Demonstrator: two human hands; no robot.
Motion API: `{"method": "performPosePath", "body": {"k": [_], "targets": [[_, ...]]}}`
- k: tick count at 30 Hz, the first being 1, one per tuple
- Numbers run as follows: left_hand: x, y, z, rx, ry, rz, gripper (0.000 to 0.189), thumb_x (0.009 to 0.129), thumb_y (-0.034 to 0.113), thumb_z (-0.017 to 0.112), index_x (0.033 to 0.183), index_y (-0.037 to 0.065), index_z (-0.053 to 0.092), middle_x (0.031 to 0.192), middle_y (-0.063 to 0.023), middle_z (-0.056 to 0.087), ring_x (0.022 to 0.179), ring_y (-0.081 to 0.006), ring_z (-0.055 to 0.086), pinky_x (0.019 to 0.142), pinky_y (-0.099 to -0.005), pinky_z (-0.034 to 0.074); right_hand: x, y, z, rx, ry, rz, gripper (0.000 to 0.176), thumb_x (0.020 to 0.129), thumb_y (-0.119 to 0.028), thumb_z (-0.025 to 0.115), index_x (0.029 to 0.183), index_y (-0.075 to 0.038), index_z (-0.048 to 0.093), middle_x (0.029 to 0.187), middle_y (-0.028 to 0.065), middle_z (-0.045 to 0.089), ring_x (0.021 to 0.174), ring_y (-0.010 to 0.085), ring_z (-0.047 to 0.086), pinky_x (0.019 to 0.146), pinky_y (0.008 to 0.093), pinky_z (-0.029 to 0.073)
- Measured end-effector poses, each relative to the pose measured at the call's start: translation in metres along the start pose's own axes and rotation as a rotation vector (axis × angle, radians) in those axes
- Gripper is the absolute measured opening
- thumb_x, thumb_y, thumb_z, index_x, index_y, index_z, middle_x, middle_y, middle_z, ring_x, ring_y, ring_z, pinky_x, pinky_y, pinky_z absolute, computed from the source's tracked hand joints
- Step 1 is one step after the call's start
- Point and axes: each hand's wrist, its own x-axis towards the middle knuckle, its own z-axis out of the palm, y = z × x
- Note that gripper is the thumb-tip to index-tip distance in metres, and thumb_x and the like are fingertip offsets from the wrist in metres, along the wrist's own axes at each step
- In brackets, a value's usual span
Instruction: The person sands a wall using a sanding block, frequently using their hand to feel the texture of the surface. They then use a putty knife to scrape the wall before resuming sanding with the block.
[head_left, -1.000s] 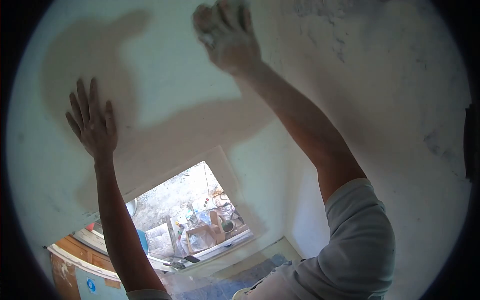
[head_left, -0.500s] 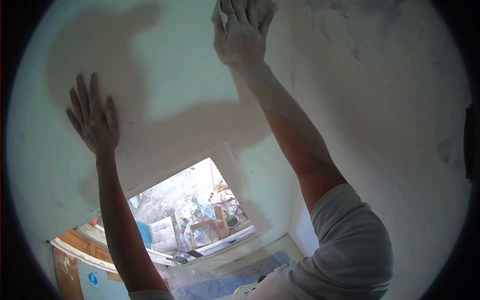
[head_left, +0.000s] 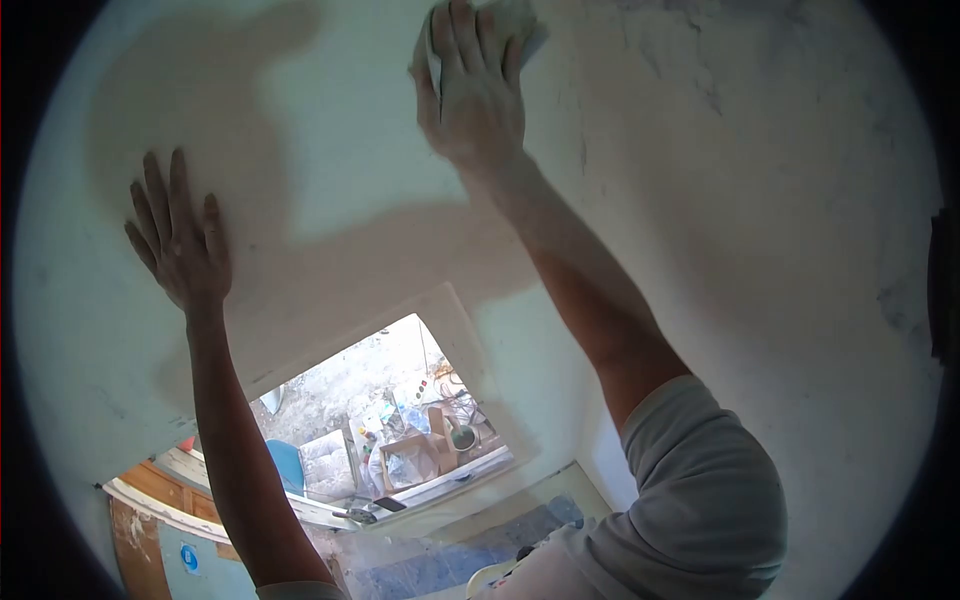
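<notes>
My left hand [head_left: 188, 245] lies flat against the pale wall [head_left: 370, 130], its fingers spread and nothing in it. Higher up and to the right, my right hand [head_left: 478, 105] presses a pale, folded sheet [head_left: 517, 20] to the wall near the corner. The sheet sticks out beyond the fingers on both sides; whether it is sandpaper or cloth I cannot tell. A whitish dust covers that hand and forearm. Shadows of my head and arms fall across the wall around both hands.
Below the hands is a window opening [head_left: 410, 345] with a sill. Through it show a cardboard box [head_left: 400, 478], a padded white seat [head_left: 327, 465], a blue chair [head_left: 285, 465] and a round pot [head_left: 463, 437]. A dark phone-like object [head_left: 390, 505] rests on the sill. Another wall [head_left: 740, 220] meets this one at right.
My right hand has slid a little down and to the left along the wall with the sheet. The left hand appears slightly farther left, still flat on the wall.
</notes>
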Motion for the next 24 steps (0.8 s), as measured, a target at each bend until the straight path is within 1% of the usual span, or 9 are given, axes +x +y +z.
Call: {"method": "performPosePath", "body": {"k": [4,7,8,10,13,17,19,21,24], "targets": [[0.001,-0.002,0.000,0.009,0.003,0.007,0.059,0.110,0.055,0.036,0.164,0.032,0.043,0.174,-0.0024,0.035,0.157,-0.0395,0.036,0.125,-0.0671,0.024,-0.074,-0.021,-0.038,0.029,-0.200,-0.021,0.069,0.100,-0.039,0.064,0.157,-0.004,0.049,0.168,0.0174,0.039,0.150,0.0397,0.044,0.115,0.0671,0.037],[0.001,-0.002,0.001,-0.007,0.018,0.020,0.059,0.110,0.055,0.036,0.163,0.032,0.044,0.174,-0.0025,0.035,0.156,-0.0396,0.036,0.124,-0.0670,0.024,-0.038,0.000,-0.026,-0.036,-0.129,-0.082,0.068,0.100,-0.040,0.064,0.156,-0.003,0.049,0.167,0.0168,0.041,0.149,0.0392,0.045,0.116,0.0675,0.035],[0.001,-0.001,0.000,-0.011,0.018,0.022,0.059,0.110,0.055,0.036,0.163,0.032,0.044,0.174,-0.0025,0.035,0.156,-0.0396,0.036,0.124,-0.0670,0.024,-0.017,0.004,-0.017,0.016,-0.090,-0.056,0.064,0.107,-0.039,0.055,0.158,-0.002,0.047,0.166,0.0191,0.044,0.151,0.0421,0.042,0.119,0.0676,0.031],[0.002,0.000,-0.001,-0.003,0.014,0.011,0.059,0.110,0.056,0.036,0.163,0.032,0.044,0.174,-0.0025,0.035,0.156,-0.0398,0.036,0.124,-0.0666,0.024,0.011,0.004,-0.014,0.091,-0.003,-0.021,0.065,0.103,-0.039,0.059,0.155,-0.002,0.049,0.165,0.0182,0.044,0.150,0.0409,0.043,0.118,0.0676,0.033],[0.000,-0.002,0.001,0.006,-0.003,0.005,0.059,0.110,0.056,0.036,0.163,0.032,0.044,0.174,-0.0024,0.035,0.156,-0.0396,0.036,0.124,-0.0665,0.024,-0.005,0.002,0.000,0.043,0.008,-0.005,0.066,0.099,-0.038,0.065,0.153,-0.002,0.052,0.163,0.0173,0.046,0.148,0.0406,0.045,0.117,0.0672,0.034],[-0.001,-0.003,0.001,-0.006,0.004,0.013,0.059,0.110,0.057,0.035,0.164,0.033,0.043,0.174,-0.0022,0.034,0.157,-0.0394,0.035,0.125,-0.0668,0.023,-0.062,-0.014,-0.036,0.056,-0.139,0.000,0.068,0.099,-0.039,0.066,0.155,-0.004,0.051,0.165,0.0158,0.045,0.148,0.0404,0.046,0.118,0.0671,0.034],[0.001,-0.001,0.000,-0.006,0.006,0.008,0.060,0.110,0.057,0.034,0.164,0.033,0.042,0.174,-0.0022,0.034,0.157,-0.0395,0.035,0.125,-0.0671,0.023,-0.055,-0.007,-0.034,0.027,-0.169,-0.038,0.066,0.101,-0.041,0.064,0.156,-0.007,0.051,0.165,0.0136,0.046,0.148,0.0397,0.046,0.117,0.0673,0.035],[0.001,0.000,-0.002,0.013,0.003,0.015,0.059,0.111,0.056,0.034,0.164,0.032,0.042,0.174,-0.0029,0.035,0.156,-0.0396,0.036,0.124,-0.0668,0.024,-0.020,0.000,-0.022,0.037,-0.085,-0.054,0.058,0.107,-0.038,0.055,0.153,-0.004,0.055,0.161,0.0138,0.051,0.144,0.0426,0.051,0.116,0.0663,0.036],[0.002,0.001,0.000,0.031,0.004,0.008,0.059,0.111,0.055,0.033,0.165,0.031,0.042,0.174,-0.0035,0.035,0.156,-0.0396,0.036,0.124,-0.0665,0.025,0.001,0.001,-0.009,0.068,-0.018,-0.039,0.059,0.107,-0.040,0.055,0.154,-0.004,0.054,0.162,0.0145,0.050,0.145,0.0416,0.050,0.115,0.0673,0.037]]}}
